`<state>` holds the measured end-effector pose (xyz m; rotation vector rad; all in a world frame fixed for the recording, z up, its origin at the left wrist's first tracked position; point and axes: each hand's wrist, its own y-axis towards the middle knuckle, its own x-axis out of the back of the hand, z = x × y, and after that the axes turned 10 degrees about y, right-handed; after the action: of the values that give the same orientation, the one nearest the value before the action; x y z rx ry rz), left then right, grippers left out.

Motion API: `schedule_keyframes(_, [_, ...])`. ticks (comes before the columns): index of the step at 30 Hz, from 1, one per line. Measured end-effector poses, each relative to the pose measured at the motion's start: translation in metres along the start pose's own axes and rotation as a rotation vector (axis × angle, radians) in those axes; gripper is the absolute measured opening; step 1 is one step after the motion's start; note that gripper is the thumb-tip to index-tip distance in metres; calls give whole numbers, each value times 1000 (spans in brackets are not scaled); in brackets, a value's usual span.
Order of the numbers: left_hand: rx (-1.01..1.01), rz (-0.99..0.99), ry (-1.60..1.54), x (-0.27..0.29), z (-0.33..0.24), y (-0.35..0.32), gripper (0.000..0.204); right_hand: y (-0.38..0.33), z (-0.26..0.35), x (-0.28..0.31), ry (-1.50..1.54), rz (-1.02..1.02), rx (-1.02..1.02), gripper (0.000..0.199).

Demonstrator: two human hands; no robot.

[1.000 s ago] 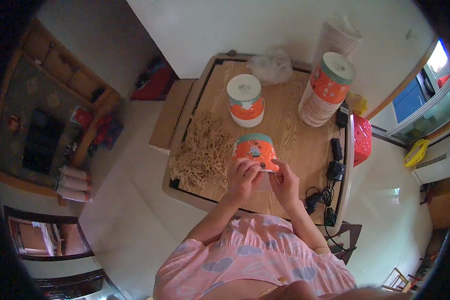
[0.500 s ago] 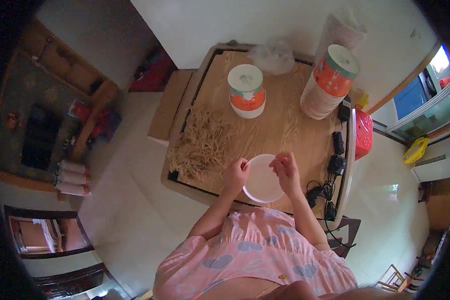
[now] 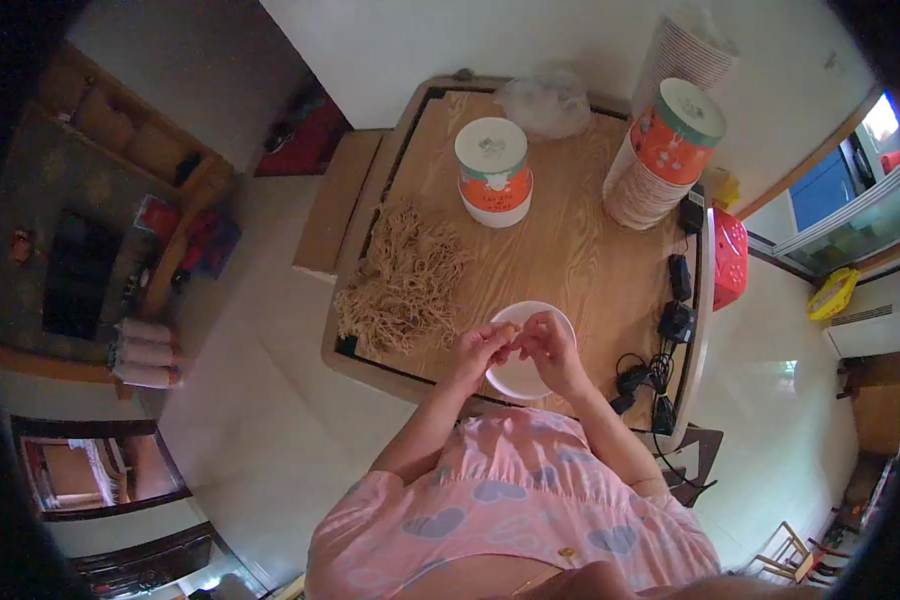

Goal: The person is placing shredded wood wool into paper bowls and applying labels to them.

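Both hands meet over a white bowl (image 3: 526,358) at the near edge of the counter (image 3: 580,250). Left hand (image 3: 482,345): fingers curled in, tips pinched toward the right hand. Right hand (image 3: 550,345): fingers likewise bent, tips drawn together. A small pale-orange bit (image 3: 511,328) sits between the fingertips of the two hands; too small to tell what it is or which hand has the firmer hold. Bowl stands upright on the wood, directly under the hands, its far rim showing beyond the fingers.

Left of the hands, just beside the bowl: a loose heap of pale dry noodles (image 3: 402,280) spread over the counter. Beyond the hands, well apart: an orange-and-white paper tub (image 3: 492,170) with lid on, upright. Beyond and to the right: a tall stack of the same tubs (image 3: 665,155), leaning slightly, with a second stack of white cups (image 3: 685,45) behind it. A crumpled clear plastic bag (image 3: 545,100) lies at the far edge.

Right of the hands: black adapters and cables (image 3: 660,340) along the counter's edge, a red basket (image 3: 730,258) just past it.

Floor is pale tile (image 3: 250,400); wooden shelving (image 3: 130,160) stands far left.
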<state>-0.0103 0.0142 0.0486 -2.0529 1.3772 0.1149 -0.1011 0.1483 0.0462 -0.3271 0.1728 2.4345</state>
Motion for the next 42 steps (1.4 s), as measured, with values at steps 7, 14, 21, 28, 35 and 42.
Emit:
schedule_keyframes(7, [-218, -161, -4, 5, 0, -1, 10, 18, 66, 18, -649, 283, -96, 12])
schedule_keyframes(14, [-284, -213, 170, 20, 8, -20, 10, 8, 207, 13, -534, 327, -80, 13])
schedule_keyframes(21, [-362, 95, 149, -11, -7, -44, 21, -10, 178, -19, 94, 479, -330, 12])
schedule_keyframes(28, [-241, 10, 186, -1, -9, -42, 31, -1, 50, -23, 337, 92, -290, 9])
schedule_keyframes(35, [-435, -1, 113, -13, -50, -69, 26, 2, 29, -35, 143, 114, -238, 20])
schedule_keyframes(42, [-992, 905, -182, -97, -165, -146, 21, -6, 44, -31, 216, 30, -254, 6])
